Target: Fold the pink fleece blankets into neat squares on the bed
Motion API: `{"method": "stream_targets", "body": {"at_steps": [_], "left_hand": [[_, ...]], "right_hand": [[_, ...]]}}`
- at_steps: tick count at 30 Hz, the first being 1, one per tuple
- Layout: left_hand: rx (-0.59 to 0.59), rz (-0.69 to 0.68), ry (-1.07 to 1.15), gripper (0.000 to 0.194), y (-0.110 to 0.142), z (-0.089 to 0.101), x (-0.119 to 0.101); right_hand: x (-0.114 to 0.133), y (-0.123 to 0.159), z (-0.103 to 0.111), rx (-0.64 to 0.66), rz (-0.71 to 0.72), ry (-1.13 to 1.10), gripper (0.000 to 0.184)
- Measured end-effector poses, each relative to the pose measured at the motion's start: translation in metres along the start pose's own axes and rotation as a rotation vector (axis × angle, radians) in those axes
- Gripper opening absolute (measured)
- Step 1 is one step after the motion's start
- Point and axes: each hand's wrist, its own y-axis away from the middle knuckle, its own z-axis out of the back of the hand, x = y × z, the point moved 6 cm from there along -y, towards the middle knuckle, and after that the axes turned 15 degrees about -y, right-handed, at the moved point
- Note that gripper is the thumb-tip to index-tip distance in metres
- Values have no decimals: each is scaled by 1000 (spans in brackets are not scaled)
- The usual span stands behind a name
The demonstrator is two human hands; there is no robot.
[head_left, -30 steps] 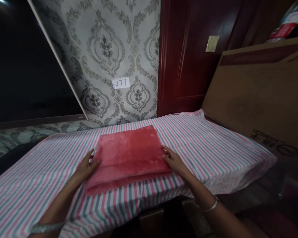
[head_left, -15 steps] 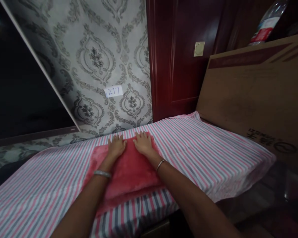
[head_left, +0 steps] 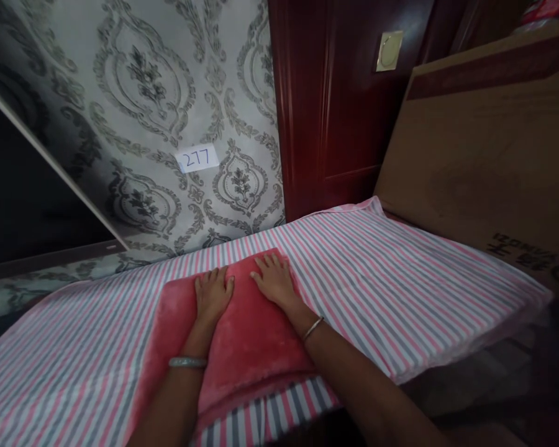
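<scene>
A folded red plush cloth (head_left: pixel 251 335), soft and fuzzy, lies flat on a striped tablecloth (head_left: pixel 354 267) of pink, grey and white. My left hand (head_left: pixel 213 295) rests palm down on its upper left part, fingers spread. Flat on the upper right part, close to the far corner, is my right hand (head_left: pixel 274 279), also with spread fingers. My forearms cover some of the cloth's left and right sides. Its folded layers show along the near edge.
A dark television screen (head_left: pixel 32 186) stands at the left by the patterned wall (head_left: pixel 149 87), which bears a paper label (head_left: pixel 198 158) reading 277. On the right a big cardboard box (head_left: pixel 475 149) leans beside the table, with part of a bottle (head_left: pixel 545 11) above it.
Both hands went from the cloth's left and right sides to its far part and now lie flat there, slightly nearer than half a second ago. The view has shifted.
</scene>
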Motion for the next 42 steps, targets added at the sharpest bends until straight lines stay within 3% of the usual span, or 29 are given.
{"method": "stream_targets", "body": {"at_steps": [3, 7, 11, 16, 20, 23, 27, 29, 31, 33, 37, 42], "left_hand": [[1, 0, -1, 51, 1, 1, 0], [5, 6, -1, 50, 1, 3, 0], [6, -4, 17, 48, 0, 4, -1], [24, 30, 23, 50, 0, 3, 2], [73, 27, -6, 54, -4, 20, 2], [31, -174, 0, 47, -17, 52, -29], [4, -703, 219, 46, -23, 90, -114], [-8, -856, 301, 53, -20, 96, -145], [-42, -897, 338, 53, -18, 92, -159], [-74, -884, 366, 46, -16, 83, -158], [-156, -786, 503, 26, -22, 64, -135], [-213, -626, 896, 45, -35, 59, -106]], "right_hand": [[-21, -12, 25, -107, 2, -143, 42], [-69, -20, 55, -218, -139, -197, 44], [-96, -18, 55, -192, -185, -227, 39], [-98, -19, 49, -156, -200, -246, 37], [-99, -20, 49, -133, -226, -251, 38], [-100, -19, 49, -126, -228, -264, 39], [-101, -20, 50, -131, -202, -295, 43], [-102, -21, 51, -124, -179, -318, 44], [-104, -22, 50, -120, -166, -338, 46], [-106, -23, 50, -121, -168, -350, 46], [-109, -25, 48, -136, -193, -353, 40], [-104, -26, 48, -153, -180, -350, 37]]}}
